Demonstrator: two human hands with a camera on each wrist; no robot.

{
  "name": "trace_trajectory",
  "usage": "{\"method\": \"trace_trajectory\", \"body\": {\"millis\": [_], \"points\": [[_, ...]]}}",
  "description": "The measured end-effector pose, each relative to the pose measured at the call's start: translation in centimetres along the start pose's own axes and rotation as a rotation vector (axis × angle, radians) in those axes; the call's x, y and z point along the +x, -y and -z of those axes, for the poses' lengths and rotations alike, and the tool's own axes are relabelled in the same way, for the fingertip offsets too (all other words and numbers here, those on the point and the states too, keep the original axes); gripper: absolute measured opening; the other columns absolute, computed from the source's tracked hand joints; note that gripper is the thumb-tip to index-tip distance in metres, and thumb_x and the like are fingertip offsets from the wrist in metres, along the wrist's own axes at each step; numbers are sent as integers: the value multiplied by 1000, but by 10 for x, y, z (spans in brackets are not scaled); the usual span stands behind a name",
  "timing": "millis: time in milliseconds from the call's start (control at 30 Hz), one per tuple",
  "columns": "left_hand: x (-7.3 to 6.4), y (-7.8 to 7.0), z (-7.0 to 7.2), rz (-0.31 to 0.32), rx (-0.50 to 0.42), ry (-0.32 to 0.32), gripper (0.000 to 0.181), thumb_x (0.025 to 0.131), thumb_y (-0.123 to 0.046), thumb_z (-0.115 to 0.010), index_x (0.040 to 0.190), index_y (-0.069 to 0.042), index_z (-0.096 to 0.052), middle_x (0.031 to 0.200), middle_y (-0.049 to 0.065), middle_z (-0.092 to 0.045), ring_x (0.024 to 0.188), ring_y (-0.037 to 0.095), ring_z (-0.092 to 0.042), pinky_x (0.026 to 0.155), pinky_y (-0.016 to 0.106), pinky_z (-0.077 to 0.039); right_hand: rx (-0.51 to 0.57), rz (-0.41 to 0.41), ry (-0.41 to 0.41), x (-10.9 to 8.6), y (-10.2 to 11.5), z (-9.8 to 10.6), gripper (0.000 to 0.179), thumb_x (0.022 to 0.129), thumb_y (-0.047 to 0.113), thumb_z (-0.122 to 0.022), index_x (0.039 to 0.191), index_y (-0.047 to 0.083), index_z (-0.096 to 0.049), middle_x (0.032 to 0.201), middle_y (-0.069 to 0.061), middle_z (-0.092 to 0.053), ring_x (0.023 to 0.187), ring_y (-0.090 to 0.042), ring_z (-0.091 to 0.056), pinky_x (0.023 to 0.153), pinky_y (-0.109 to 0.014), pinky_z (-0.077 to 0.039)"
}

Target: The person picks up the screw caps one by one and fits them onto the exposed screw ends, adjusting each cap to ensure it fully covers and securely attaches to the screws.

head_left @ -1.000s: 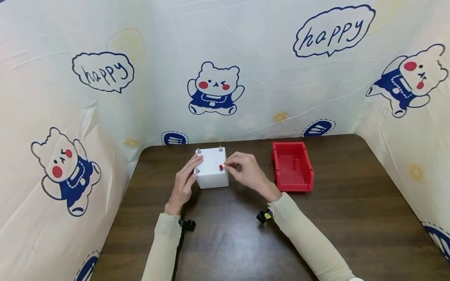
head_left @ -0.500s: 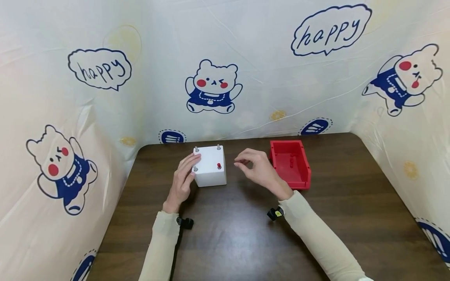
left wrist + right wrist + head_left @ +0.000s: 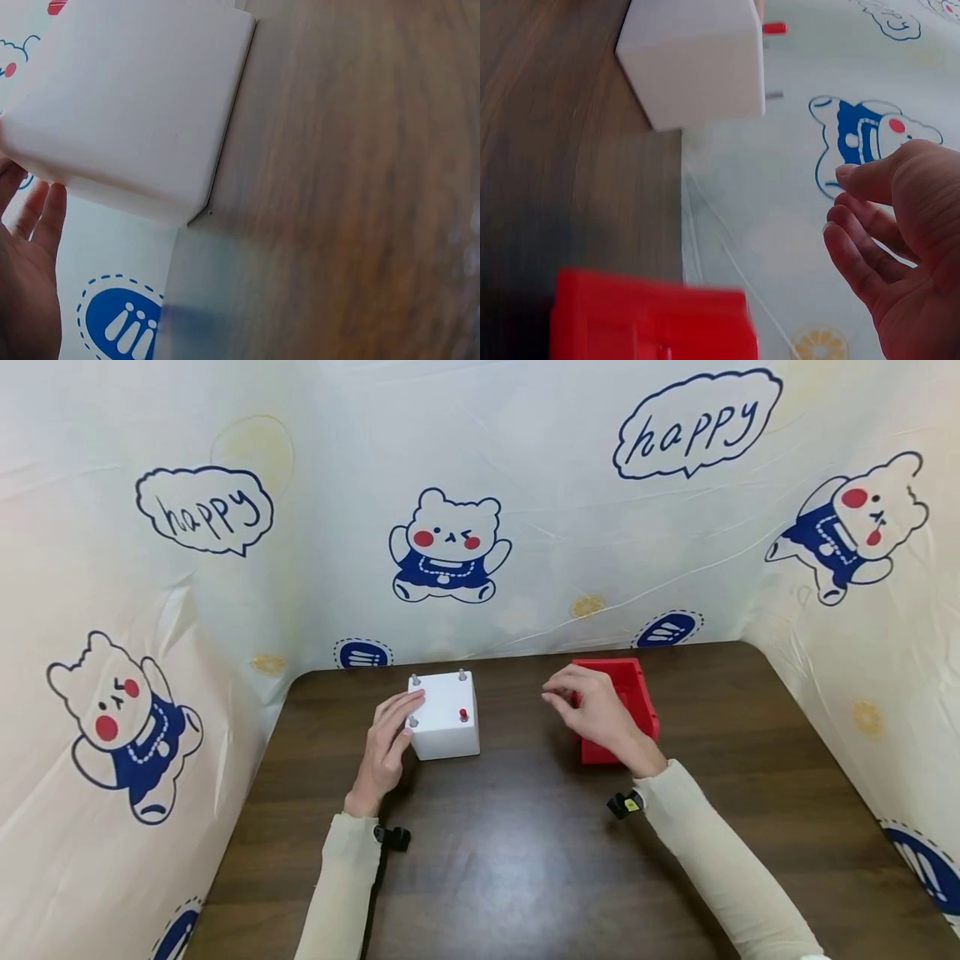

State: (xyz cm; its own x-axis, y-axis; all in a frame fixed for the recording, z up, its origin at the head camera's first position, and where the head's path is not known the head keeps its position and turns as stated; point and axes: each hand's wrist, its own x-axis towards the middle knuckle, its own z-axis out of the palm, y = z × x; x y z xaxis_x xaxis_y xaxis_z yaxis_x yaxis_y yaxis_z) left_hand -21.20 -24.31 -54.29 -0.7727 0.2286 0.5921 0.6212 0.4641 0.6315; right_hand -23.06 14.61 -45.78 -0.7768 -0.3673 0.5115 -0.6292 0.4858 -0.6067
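Observation:
A white box stands on the table with several metal posts rising from the corners of its top. One near-right post carries a small red cap, which sticks out sideways in the right wrist view. My left hand rests against the box's left side, fingertips over the top edge. In the left wrist view its fingers lie fairly straight at the box's edge. My right hand is over the left part of a red bin, fingers loosely bent, thumb apart from them and nothing between.
The dark wooden table reaches back to a pale printed curtain that encloses it on three sides. Dark table surface separates the box and the red bin. A loose red piece inside the bin is now hidden behind my right hand.
My right hand has let go of the red cap, which stays on its post, and moved right from the box to over the red bin. The left hand stays at the box.

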Motion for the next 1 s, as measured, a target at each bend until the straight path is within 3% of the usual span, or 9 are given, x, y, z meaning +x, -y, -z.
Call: {"method": "trace_trajectory", "body": {"millis": [367, 533, 733, 1000], "points": [[0, -2, 3, 17, -7, 4, 50, 104, -14, -43, 151, -14, -61, 159, 5, -57, 149, 31, -45, 124, 54, -29, -96, -53, 14, -11, -21, 28, 19, 91, 1, -81, 109, 7, -81, 107, -7, -76, 91, -21, -73, 84, -46, -64], [-2, -1, 2, 17, -7, -2, 50, 104, -13, -44, 151, -13, -61, 159, 7, -57, 148, 33, -46, 123, 55, -29, -117, -85, 49, -15, -31, 34, 21, 92, 1, -80, 112, 4, -81, 109, -10, -76, 93, -26, -72, 86, -51, -64], [-1, -3, 1, 27, -8, 8, 50, 104, -15, -44, 151, -13, -61, 160, 3, -57, 149, 29, -45, 124, 54, -29, -167, -91, 85, -20, -40, 37, 20, 93, 2, -78, 113, 3, -81, 107, -10, -76, 92, -25, -72, 84, -49, -64], [0, -3, 0, 21, -16, 5, 50, 103, -13, -45, 150, -12, -62, 159, 7, -57, 149, 33, -45, 124, 56, -29, -249, -180, 189, -25, -46, 41, 28, 92, 6, -80, 120, 4, -78, 117, -14, -74, 106, -32, -71, 94, -54, -62]]}}
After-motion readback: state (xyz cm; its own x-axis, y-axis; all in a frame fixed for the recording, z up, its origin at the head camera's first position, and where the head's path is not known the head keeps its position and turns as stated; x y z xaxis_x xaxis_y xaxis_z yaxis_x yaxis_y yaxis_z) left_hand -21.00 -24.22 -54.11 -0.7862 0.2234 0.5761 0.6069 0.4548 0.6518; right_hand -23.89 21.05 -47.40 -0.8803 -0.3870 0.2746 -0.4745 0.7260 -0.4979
